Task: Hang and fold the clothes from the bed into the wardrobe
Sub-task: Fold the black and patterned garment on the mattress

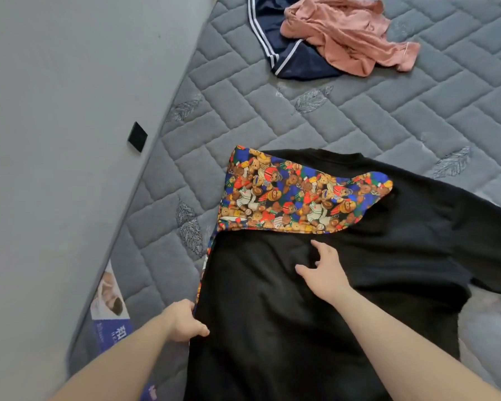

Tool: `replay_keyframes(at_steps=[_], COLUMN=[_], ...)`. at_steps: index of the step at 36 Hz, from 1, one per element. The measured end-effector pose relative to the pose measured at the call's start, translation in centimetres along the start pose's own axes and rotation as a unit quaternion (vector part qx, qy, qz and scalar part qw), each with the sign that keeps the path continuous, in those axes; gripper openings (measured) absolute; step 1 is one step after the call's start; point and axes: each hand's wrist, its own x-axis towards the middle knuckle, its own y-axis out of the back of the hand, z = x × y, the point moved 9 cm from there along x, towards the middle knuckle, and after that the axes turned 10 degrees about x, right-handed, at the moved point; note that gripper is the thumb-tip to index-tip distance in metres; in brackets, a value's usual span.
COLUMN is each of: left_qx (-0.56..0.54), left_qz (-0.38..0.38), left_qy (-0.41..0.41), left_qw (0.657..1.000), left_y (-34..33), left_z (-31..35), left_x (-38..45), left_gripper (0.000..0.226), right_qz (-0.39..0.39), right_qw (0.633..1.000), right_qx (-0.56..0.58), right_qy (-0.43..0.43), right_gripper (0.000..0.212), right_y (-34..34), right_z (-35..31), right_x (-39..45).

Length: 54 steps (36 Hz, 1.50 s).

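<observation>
Grey quilted mattress (359, 117) beside grey wall (55, 111)

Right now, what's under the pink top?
The pink top lies partly on a navy striped garment, on the quilted mattress. How far the navy piece extends beneath is hidden.

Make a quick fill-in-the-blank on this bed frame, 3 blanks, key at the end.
1. The black garment with the teddy-bear print sleeve lies spread on the grey quilted ____.
2. The crumpled pink garment lies partly on top of the navy garment with ____ stripes.
3. The left hand pinches the black garment's edge, while the right hand rests ____ on the fabric.

Missing words: mattress; white; open
</observation>
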Motion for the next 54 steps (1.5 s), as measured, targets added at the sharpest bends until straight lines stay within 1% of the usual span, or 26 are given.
replay_keyframes(at_steps=[2, 3, 6, 9, 11, 14, 17, 20, 24, 30, 32, 34, 35, 37, 38, 39, 41, 43, 44, 46, 48, 49, 50, 52, 53, 54], left_qx=[-0.017, -0.036, -0.076, -0.075, -0.061, -0.038, 0.023, 0.117, 0.223, 0.282, 0.303, 0.294, 0.268, 0.180, 0.125, 0.064, -0.048, -0.109, -0.117, -0.108, -0.085, -0.065, -0.031, 0.070, 0.121, 0.156], left_qz=[0.038, 0.054, 0.124, 0.197, 0.215, 0.204, 0.181, 0.156, 0.080, -0.025, -0.034, 0.010, 0.054, 0.191, 0.269, 0.334, 0.425, 0.488, 0.502, 0.506, 0.503, 0.509, 0.525, 0.553, 0.543, 0.517], left_qy=[-0.017, -0.033, -0.086, -0.152, -0.203, -0.272, -0.306, -0.309, -0.304, -0.306, -0.289, -0.270, -0.262, -0.249, -0.238, -0.218, -0.162, -0.096, -0.067, -0.026, -0.017, -0.026, -0.050, -0.132, -0.173, -0.208], left_qw=[0.999, 0.997, 0.986, 0.966, 0.953, 0.940, 0.934, 0.931, 0.923, 0.909, 0.907, 0.917, 0.926, 0.932, 0.925, 0.915, 0.889, 0.861, 0.854, 0.856, 0.860, 0.858, 0.849, 0.820, 0.813, 0.816], left_y=[-0.7, -1.0, -1.2, -1.0, -1.4, -3.1, -5.5, -7.5, -9.3, -10.1, -8.8, -6.1, -4.2, 0.5, 3.1, 5.4, 8.9, 11.4, 12.3, 13.2, 13.6, 13.6, 13.6, 13.0, 12.1, 11.1], left_z=[0.0, 0.4, 2.1, 4.7, 7.1, 10.9, 13.9, 16.1, 18.6, 21.5, 22.5, 23.9, 24.8, 26.3, 26.7, 26.8, 26.1, 25.3, 25.0, 25.0, 25.8, 26.6, 27.9, 31.4, 33.2, 34.8], left_x=[-0.6, -1.0, -3.0, -5.8, -7.8, -10.1, -10.9, -10.3, -9.0, -8.1, -7.6, -7.2, -6.9, -6.8, -6.9, -7.1, -7.1, -7.0, -6.8, -6.2, -5.9, -6.0, -6.3, -6.9, -6.8, -6.5], left_gripper=[0.017, 0.016, 0.030, 0.040, 0.058, 0.082, 0.092, 0.094, 0.093, 0.094, 0.084, 0.061, 0.051, 0.029, 0.019, 0.014, 0.024, 0.039, 0.044, 0.052, 0.057, 0.061, 0.064, 0.067, 0.066, 0.062], right_qz=[0.001, 0.006, 0.012, 0.013, 0.025, 0.059, 0.100, 0.125, 0.143, 0.167, 0.177, 0.188, 0.195, 0.211, 0.219, 0.229, 0.255, 0.289, 0.305, 0.334, 0.362, 0.373, 0.382, 0.398, 0.406, 0.414], right_qw=[1.000, 1.000, 1.000, 1.000, 1.000, 0.998, 0.994, 0.991, 0.988, 0.983, 0.981, 0.977, 0.975, 0.970, 0.967, 0.963, 0.952, 0.935, 0.925, 0.905, 0.885, 0.875, 0.865, 0.843, 0.834, 0.825], right_qx=[-0.016, -0.019, -0.022, -0.017, -0.001, 0.022, 0.045, 0.053, 0.051, 0.070, 0.079, 0.096, 0.103, 0.115, 0.124, 0.135, 0.160, 0.195, 0.213, 0.244, 0.268, 0.280, 0.296, 0.332, 0.344, 0.352], right_qy=[0.002, 0.002, 0.011, 0.011, 0.007, 0.019, 0.015, 0.007, -0.002, -0.015, -0.019, -0.025, -0.030, -0.041, -0.045, -0.047, -0.054, -0.070, -0.081, -0.101, -0.120, -0.128, -0.134, -0.140, -0.146, -0.155], right_gripper=[0.079, 0.077, 0.072, 0.067, 0.062, 0.055, 0.049, 0.046, 0.045, 0.045, 0.045, 0.045, 0.045, 0.044, 0.044, 0.044, 0.044, 0.044, 0.046, 0.053, 0.062, 0.067, 0.070, 0.072, 0.072, 0.074], right_y=[-1.0, -1.2, -1.4, -1.1, -0.4, 1.2, 3.1, 4.9, 7.3, 10.8, 12.0, 13.3, 14.1, 15.8, 16.7, 17.7, 20.0, 22.6, 23.9, 26.5, 29.1, 30.3, 31.5, 33.6, 34.5, 35.4], right_z=[1.1, 1.6, 2.6, 3.4, 3.9, 4.5, 5.6, 6.7, 8.3, 10.7, 11.4, 12.2, 12.5, 13.4, 13.9, 14.3, 15.1, 16.1, 16.6, 17.6, 18.6, 19.0, 19.5, 20.6, 21.1, 21.6], right_x=[-1.2, -1.7, -3.3, -4.6, -5.3, -6.2, -7.0, -7.8, -8.7, -9.4, -9.4, -9.4, -9.4, -9.4, -9.4, -9.3, -9.1, -8.7, -8.5, -8.0, -7.6, -7.4, -7.2, -6.6, -6.4, -6.2])
